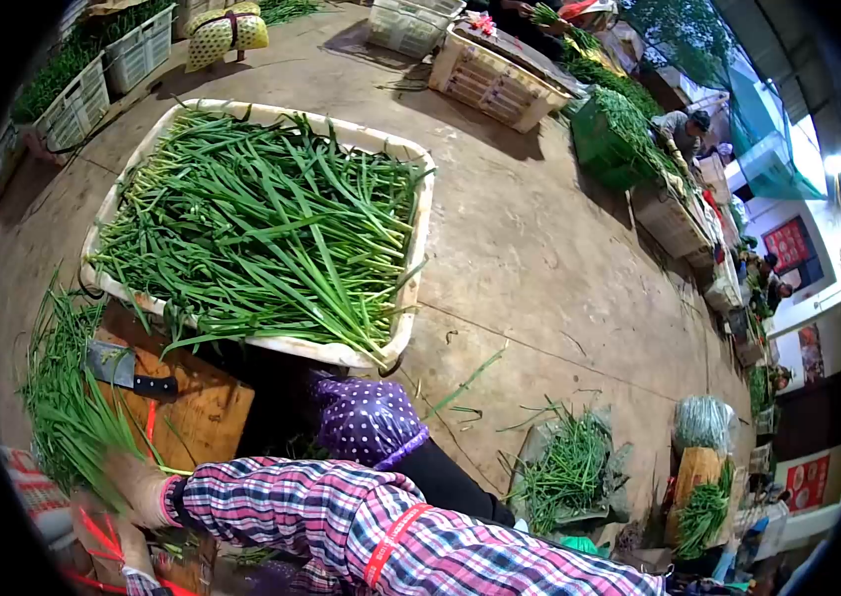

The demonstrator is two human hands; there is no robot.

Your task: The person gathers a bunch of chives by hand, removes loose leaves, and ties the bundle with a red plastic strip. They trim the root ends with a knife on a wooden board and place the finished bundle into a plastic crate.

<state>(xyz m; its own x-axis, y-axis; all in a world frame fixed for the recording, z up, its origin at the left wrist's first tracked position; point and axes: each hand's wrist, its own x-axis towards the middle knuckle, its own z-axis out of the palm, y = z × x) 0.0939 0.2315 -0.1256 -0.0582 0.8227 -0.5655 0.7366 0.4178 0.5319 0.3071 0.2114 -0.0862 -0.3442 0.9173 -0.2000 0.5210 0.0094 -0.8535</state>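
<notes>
Loose greens (63, 382) at 8–9 o'clock, beside wood board (217, 407) w/ knife (126, 369) on top. R hand (136, 485), blurred, at greens' lower end; can't tell if fingers apart or clamped. L hand (102, 548) just below, red string (100, 536) across; fingers unclear. White crate (316, 351), full of greens, approx 10 o'clock.

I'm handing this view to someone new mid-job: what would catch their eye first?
Probably the big white crate heaped with long green leaves, upper left. Next, the cleaver lying on the wooden board below that crate, and the pink plaid sleeve crossing the bottom of the view.
</notes>
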